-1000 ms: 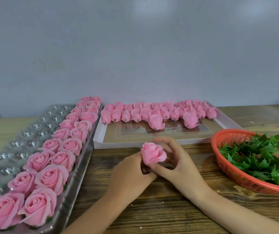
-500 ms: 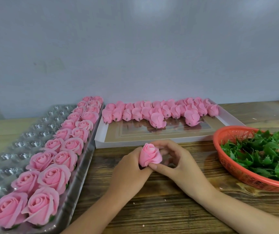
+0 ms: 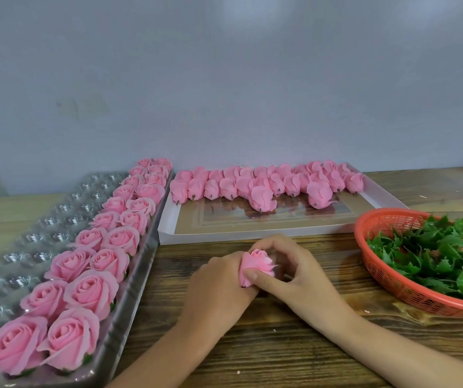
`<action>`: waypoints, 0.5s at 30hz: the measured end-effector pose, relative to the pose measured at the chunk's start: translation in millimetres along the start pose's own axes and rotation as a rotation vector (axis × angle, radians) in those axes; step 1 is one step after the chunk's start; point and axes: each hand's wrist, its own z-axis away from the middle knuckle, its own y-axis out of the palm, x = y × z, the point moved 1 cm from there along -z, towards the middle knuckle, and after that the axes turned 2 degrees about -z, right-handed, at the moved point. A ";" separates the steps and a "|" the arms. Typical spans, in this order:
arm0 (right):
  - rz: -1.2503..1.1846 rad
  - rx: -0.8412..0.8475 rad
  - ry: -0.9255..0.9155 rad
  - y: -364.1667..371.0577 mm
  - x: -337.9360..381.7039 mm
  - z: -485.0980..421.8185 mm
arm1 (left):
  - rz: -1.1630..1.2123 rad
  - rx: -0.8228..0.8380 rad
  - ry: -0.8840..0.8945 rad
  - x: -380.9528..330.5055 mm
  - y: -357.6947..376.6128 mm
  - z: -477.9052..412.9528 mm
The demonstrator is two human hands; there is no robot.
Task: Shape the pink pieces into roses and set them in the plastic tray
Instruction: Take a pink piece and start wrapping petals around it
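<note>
Grips pink rose [image 3: 256, 264] in left hand [image 3: 219, 284], fingers curled round it; pinches petals with right hand [image 3: 294, 273], thumb and bent fingers hiding base | left of fingers: plastic tray [image 3: 28, 239], two rows of finished roses [image 3: 90, 287] | beyond fingers: white box [image 3: 252, 237], unshaped pieces [image 3: 263, 184] | right of fingers: orange basket [image 3: 387, 278], green leaves [image 3: 434, 256]

We see the left grip [image 3: 219, 284] and right grip [image 3: 300, 273] both curled round one pink rose [image 3: 255, 263] over the desk [image 3: 266, 354], the plastic tray [image 3: 26, 256] of finished roses [image 3: 90, 287] to the left, pink pieces [image 3: 263, 183] behind, an orange basket [image 3: 387, 287] of leaves [image 3: 431, 256] right
</note>
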 end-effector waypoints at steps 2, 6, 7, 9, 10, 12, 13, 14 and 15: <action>0.007 0.008 -0.026 -0.3 0.6 0.1 | 0.017 0.002 -0.007 0.2 -0.4 -1.0; -0.004 0.083 -0.052 -0.3 3.0 0.7 | 0.089 0.033 -0.001 0.6 -1.9 -0.8; -0.004 0.099 -0.051 -0.3 3.3 0.8 | 0.105 0.043 -0.002 0.4 -2.4 -0.9; -0.008 0.099 -0.049 0.1 3.7 0.8 | 0.138 0.054 -0.008 -0.3 -3.4 -1.1; -0.014 0.086 -0.046 0.4 3.9 0.7 | 0.151 0.053 -0.012 -0.8 -4.0 -1.0; -0.013 0.047 -0.043 1.1 3.9 0.6 | 0.163 0.032 -0.020 -1.4 -4.9 -0.6; -0.003 0.029 -0.045 1.4 3.6 0.7 | 0.158 0.017 -0.024 -1.3 -4.9 -0.3; 0.006 0.016 -0.047 1.8 3.5 0.8 | 0.145 0.004 -0.028 -1.2 -4.6 0.2; 0.005 0.012 -0.047 2.0 3.2 0.7 | 0.125 -0.009 -0.029 -1.2 -4.5 0.8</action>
